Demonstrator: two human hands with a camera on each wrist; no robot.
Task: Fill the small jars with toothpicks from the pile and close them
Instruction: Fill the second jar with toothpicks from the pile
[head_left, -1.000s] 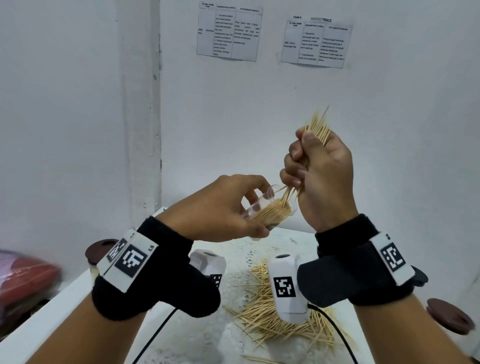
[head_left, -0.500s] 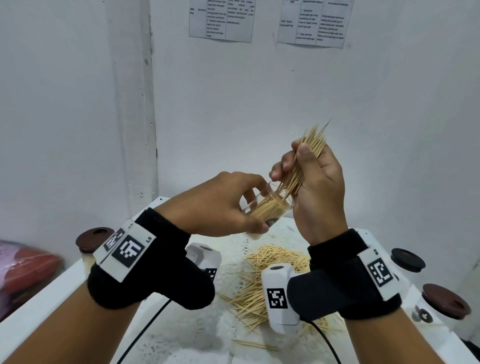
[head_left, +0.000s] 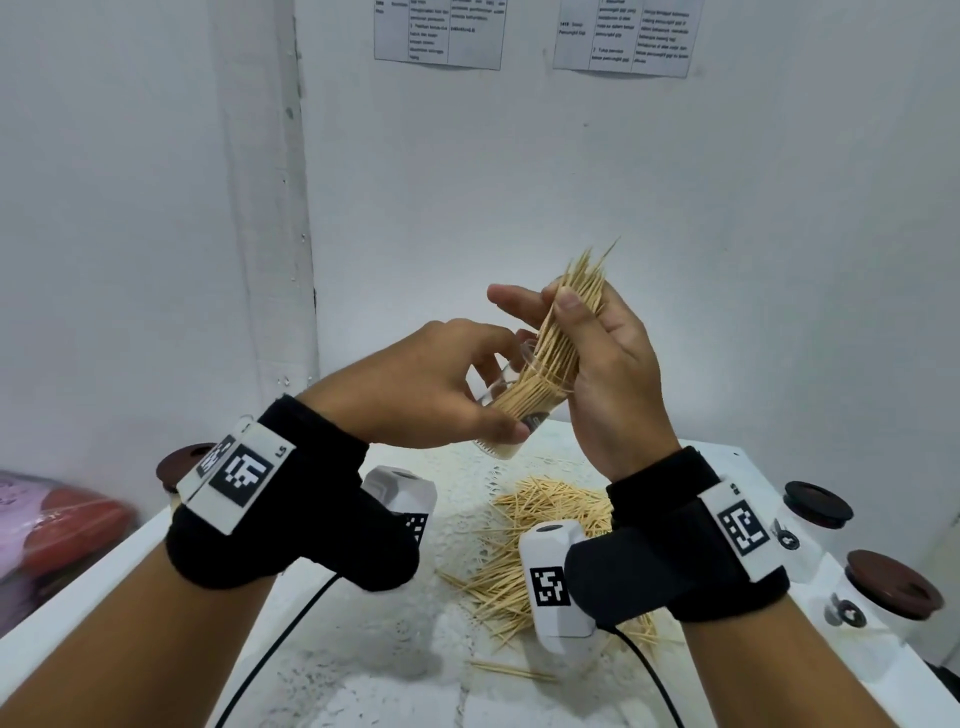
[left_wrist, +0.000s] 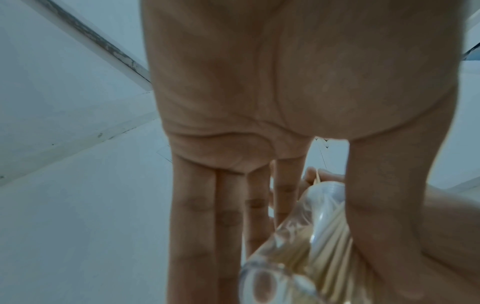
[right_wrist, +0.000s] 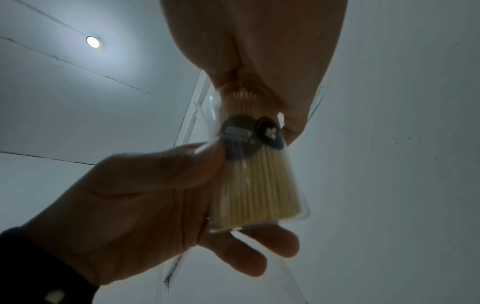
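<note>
From the head camera, the left hand (head_left: 436, 384) is gripping a small clear jar (head_left: 524, 410) between thumb and curled fingers, holding it tilted in the air above the toothpick pile (head_left: 540, 540), its mouth pointing up and to the right. The right hand (head_left: 608, 364) is pinching a bundle of toothpicks (head_left: 569, 327) under the thumb, with the index finger stretched out straight; the bundle's lower ends are sitting inside the jar and its tips are sticking up past the fingers. The pile is lying on the white table (head_left: 363, 675). Right of the pile, two brown-lidded jars (head_left: 893, 584) are standing near the table edge, and left of it another brown lid (head_left: 179, 465) is showing behind the left wrist.

From the left wrist camera, the left hand's fingers (left_wrist: 228, 216) are running down beside the jar (left_wrist: 298, 257), with the thumb lying along its other side.

From the right wrist camera, the left hand (right_wrist: 145, 197) is clasping the jar (right_wrist: 254, 174), which is packed with toothpicks, while the right hand (right_wrist: 259, 51) is closing around the bundle just above the jar's mouth.
</note>
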